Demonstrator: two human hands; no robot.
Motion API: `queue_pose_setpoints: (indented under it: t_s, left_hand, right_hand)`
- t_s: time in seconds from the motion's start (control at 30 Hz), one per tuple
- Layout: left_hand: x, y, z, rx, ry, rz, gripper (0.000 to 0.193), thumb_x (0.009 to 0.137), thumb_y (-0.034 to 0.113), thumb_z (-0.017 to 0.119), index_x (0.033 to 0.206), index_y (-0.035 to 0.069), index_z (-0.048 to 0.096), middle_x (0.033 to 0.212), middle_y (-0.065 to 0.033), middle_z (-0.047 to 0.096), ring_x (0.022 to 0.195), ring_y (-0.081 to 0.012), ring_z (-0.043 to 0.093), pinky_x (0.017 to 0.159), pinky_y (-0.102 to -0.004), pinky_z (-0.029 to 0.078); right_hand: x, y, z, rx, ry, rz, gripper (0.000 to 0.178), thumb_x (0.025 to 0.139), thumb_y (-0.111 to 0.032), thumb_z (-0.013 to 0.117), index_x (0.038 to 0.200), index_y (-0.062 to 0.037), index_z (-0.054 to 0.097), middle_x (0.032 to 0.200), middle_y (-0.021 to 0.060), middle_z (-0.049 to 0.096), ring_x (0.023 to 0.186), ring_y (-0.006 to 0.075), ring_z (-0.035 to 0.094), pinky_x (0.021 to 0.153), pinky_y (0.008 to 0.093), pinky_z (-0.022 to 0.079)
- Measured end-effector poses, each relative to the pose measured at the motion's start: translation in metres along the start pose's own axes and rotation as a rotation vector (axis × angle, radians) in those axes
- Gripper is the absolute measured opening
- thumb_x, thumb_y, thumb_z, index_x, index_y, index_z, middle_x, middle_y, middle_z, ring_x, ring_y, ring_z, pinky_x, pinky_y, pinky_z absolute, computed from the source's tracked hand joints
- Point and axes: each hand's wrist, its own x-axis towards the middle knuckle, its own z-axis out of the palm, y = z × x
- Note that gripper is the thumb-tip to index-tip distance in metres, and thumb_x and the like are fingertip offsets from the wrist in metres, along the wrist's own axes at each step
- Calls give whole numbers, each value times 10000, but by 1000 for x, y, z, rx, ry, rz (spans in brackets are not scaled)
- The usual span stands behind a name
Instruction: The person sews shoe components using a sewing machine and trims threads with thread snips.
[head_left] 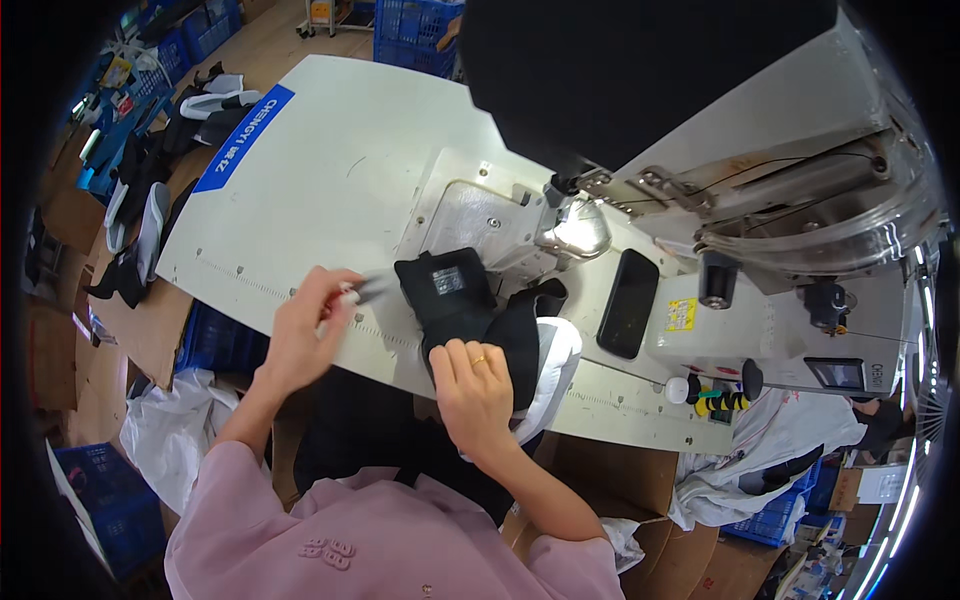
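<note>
My left hand (310,330) is closed around small thread snips (372,287), whose grey blades are smeared by motion and point at the black work. My right hand (472,395), a ring on one finger, has its fingers curled and pressed on a black shoe upper (462,318). The upper lies on the machine table near its front edge, with a pale printed patch on its tongue-like part. White lining (552,372) shows along its right side. A gap separates the snips from the upper.
The sewing machine (740,190) overhangs the table's right side, its lit needle area (578,228) just beyond the upper. A black phone (629,303) lies to the right. More black-and-white uppers (150,210) are piled at left. Blue crates (415,35) stand on the floor behind.
</note>
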Motion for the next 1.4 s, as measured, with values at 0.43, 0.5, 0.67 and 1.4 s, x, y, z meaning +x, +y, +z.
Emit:
queue_pose_setpoints:
  t_s: [0.43,0.5,0.67,1.4]
  left_hand:
    - [0,25,9,544,-152,493,312,788,238,758,1081,152,691,824,1,538,574,-152,552,511,-293,424]
    - [1,24,6,570,-165,533,302,788,230,758,1073,152,695,823,4,541,570,-152,549,510,-294,423]
    - [0,25,-3,468,-73,510,262,800,242,747,1032,136,688,808,0,533,549,-142,524,500,-296,417]
    - [11,52,40,-87,259,615,390,702,118,828,1067,44,713,842,-72,610,631,-182,595,532,-269,468]
  right_hand:
    - [-3,-7,5,-53,-38,30,93,719,-98,598,772,-73,526,739,54,445,718,197,502,733,329,424]
    - [-4,-8,5,-72,-43,6,116,721,-97,606,741,-90,492,729,46,415,726,184,487,752,318,427]
    - [-3,-5,4,-62,-11,14,116,719,-100,606,737,-90,491,734,48,416,733,185,489,751,317,425]
    - [-3,12,-81,515,85,331,279,628,-12,771,858,-64,623,780,60,546,757,255,557,737,353,414]
